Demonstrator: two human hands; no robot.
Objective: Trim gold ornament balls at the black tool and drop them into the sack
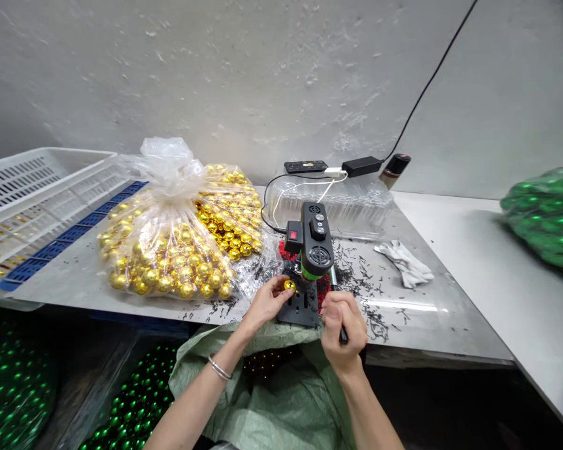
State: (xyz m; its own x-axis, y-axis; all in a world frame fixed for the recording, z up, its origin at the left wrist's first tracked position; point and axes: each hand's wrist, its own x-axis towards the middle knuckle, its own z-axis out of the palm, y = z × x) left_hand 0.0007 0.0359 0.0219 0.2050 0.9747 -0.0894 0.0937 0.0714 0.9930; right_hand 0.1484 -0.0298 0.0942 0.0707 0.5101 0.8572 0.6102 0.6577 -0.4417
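Between the thumb and fingers of my left hand [268, 301] is a shiny gold ball [289, 285], held over the base plate [298, 309] of a small black bench press [317, 240]. The ball sits just below the green-ringed head of the press. My right hand [344, 326] is wrapped round the black-gripped lever [343, 336] on the right side of the press. Red bits [324, 290] and many short black bits [378, 319] lie about the machine. What is under the press head is partly hidden.
Clear bags of gold balls [169, 262] stand at left, beside a white basket [42, 187]. An open green sack [281, 400] hangs at the table's front edge. White gloves [406, 262] lie at right. Behind the press are a clear plastic tray [366, 200] and cables.
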